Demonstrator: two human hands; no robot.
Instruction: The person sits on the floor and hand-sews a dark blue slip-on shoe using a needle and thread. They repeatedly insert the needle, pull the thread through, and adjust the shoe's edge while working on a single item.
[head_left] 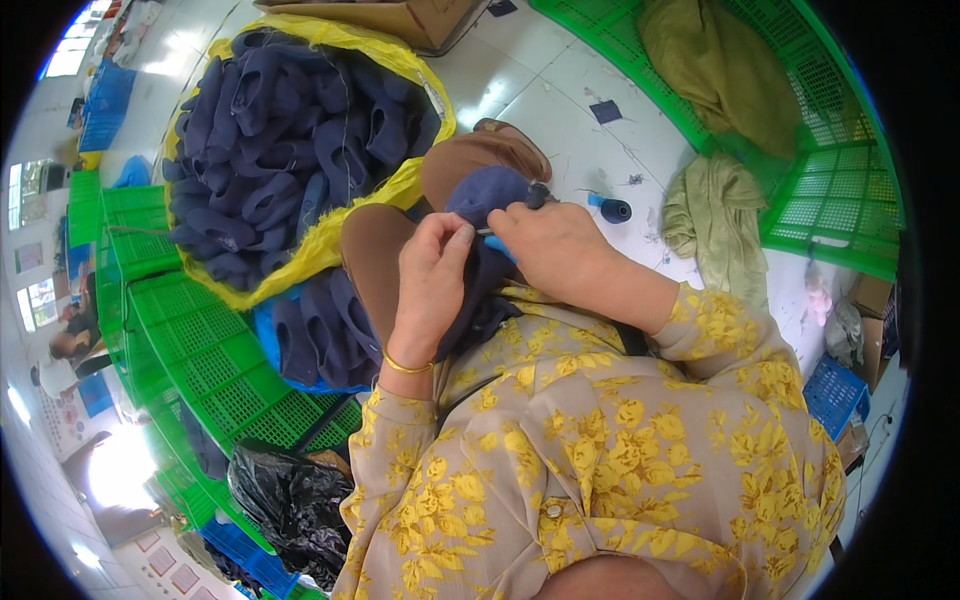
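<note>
Over my brown-trousered knees lies a dark navy fabric shoe [488, 192], partly covered by my fingers. My left hand [432, 262], with a gold bangle at the wrist, is closed, thumb and fingers pinched at the shoe's near edge. My right hand [560, 250] curls round a small tool with a blue handle [497, 244], its tip close to the left fingertips. Most of that tool is hidden, so its exact kind does not show. A small dark piece [539, 195] sticks out beyond the right knuckles. More navy shoes [325, 320] are heaped by my left knee.
A yellow sack [425, 180] full of navy shoes stands ahead on the left. Green crates [200, 340] are along the left, another green crate [850, 200] on the right. A dark thread spool [614, 210] and an olive cloth [712, 215] lie on the floor. A black bag [290, 510] sits lower left.
</note>
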